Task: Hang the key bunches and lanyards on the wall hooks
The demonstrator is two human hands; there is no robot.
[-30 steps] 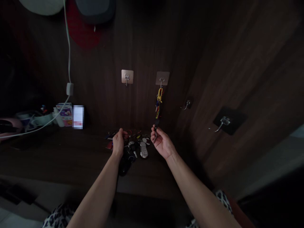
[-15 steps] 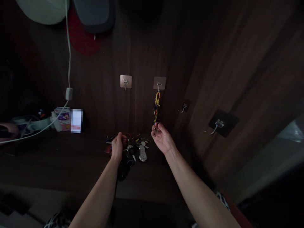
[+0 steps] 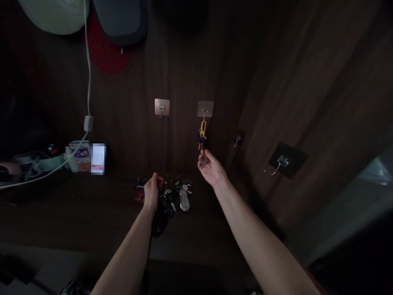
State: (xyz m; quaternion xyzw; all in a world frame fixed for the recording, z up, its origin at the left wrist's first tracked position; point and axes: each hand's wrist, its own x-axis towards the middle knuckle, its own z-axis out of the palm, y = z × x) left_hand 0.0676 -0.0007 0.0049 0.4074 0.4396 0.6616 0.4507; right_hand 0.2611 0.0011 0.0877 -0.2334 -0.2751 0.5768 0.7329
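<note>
The right hand (image 3: 211, 172) has risen a little and now sits higher against the wall, its fingers curled up toward the lower end of a hanging bunch of colourful key cords (image 3: 202, 133). A small metal piece (image 3: 202, 161) shows between the thumb and fingertips (image 3: 206, 153), but I cannot tell whether they pinch it. The bunch hangs from a metal hook (image 3: 204, 114) on a tan adhesive plate (image 3: 205, 109). The left hand (image 3: 151, 192) stays low, fingers curled and pressed together over the edge of a heap of keys (image 3: 175, 184); whatever they cover is hidden. The heap lies on a dark wooden shelf (image 3: 92, 213), with a silver car key fob (image 3: 184, 200) in it. The right hand's step looks like work at the bunch's lower end, which calls for a sure hold there.
</note>
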